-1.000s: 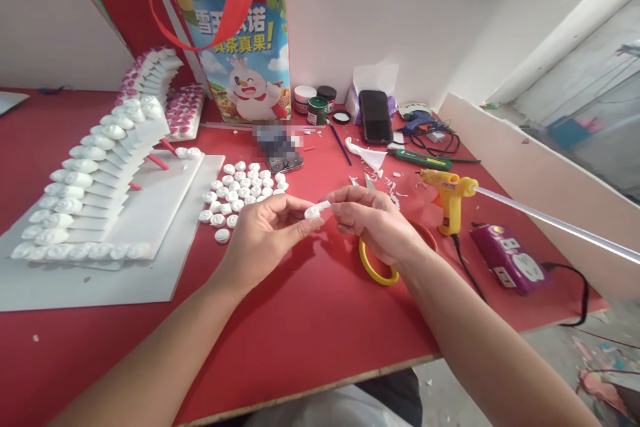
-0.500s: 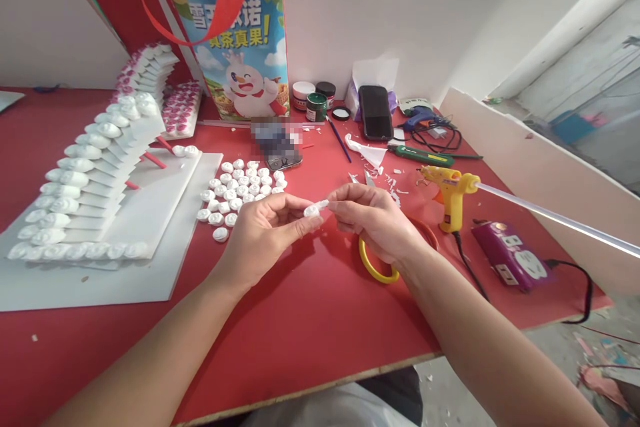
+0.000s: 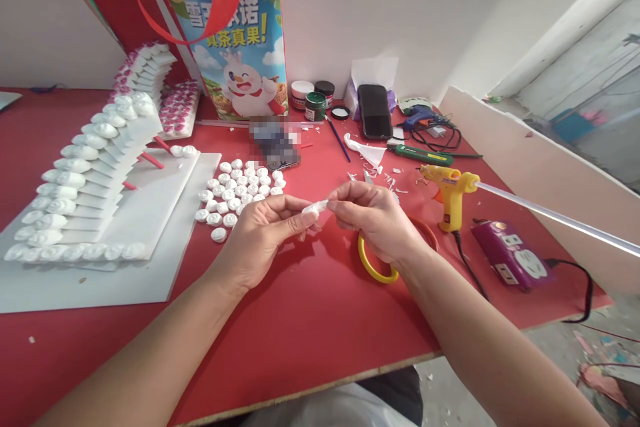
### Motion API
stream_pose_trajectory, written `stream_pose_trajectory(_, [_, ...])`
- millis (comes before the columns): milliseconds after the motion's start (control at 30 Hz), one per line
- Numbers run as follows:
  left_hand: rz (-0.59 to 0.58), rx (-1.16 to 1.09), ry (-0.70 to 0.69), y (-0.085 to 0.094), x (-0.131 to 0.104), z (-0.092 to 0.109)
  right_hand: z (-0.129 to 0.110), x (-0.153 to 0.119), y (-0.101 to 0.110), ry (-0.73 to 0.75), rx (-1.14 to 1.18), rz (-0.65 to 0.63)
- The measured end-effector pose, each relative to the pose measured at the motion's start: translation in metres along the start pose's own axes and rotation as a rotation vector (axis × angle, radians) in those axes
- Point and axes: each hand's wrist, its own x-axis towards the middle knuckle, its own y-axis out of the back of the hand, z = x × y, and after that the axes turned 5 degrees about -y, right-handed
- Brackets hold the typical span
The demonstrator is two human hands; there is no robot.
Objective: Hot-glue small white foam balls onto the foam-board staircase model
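Between finger and thumb, my left hand [image 3: 267, 233] pinches a small white rolled flower [image 3: 311, 209] above the red table. My right hand [image 3: 373, 217] pinches the loose end of the flower's white strip, just to its right. Beyond my left hand lie several finished white rosettes [image 3: 233, 194] in a cluster. Partly under my right hand are scissors with yellow-and-red handles [image 3: 376, 273]; their blade tips show past my knuckles. To the far left stands a curved white stepped model [image 3: 95, 177] edged with similar rosettes, on a white board [image 3: 165, 213].
A yellow glue gun [image 3: 450, 193] with a long clear stick stands at right, near a purple power strip [image 3: 515, 257]. Paint jars [image 3: 315, 107], a black phone [image 3: 376, 112], a green-handled tool [image 3: 423, 155] and white scraps lie behind. A printed bag [image 3: 240, 47] stands at the back left.
The white flower has turned slightly between my left fingers, and more of those fingers shows beneath it. Both hands stay in nearly the same place. The view has shifted very slightly.
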Motion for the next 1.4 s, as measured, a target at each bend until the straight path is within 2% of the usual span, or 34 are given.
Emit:
stream_pose_trajectory(567, [0.056,0.087,-0.026,-0.001,0.001,-0.005,0.003,-0.004,0.001,0.181,-0.303,0.014])
stream_pose_trajectory(967, [0.056,0.261,-0.133,-0.003,-0.001,-0.001,0.003,-0.010,-0.001,0.440,-0.532,0.051])
stream_pose_trajectory(1200, [0.053,0.265,-0.146,-0.002,0.000,-0.002,0.001,-0.016,0.001,0.413,-0.572,0.031])
stream_pose_trajectory(1400, [0.042,0.196,-0.150,0.000,0.003,-0.004,-0.001,-0.018,0.000,0.481,-0.600,0.027])
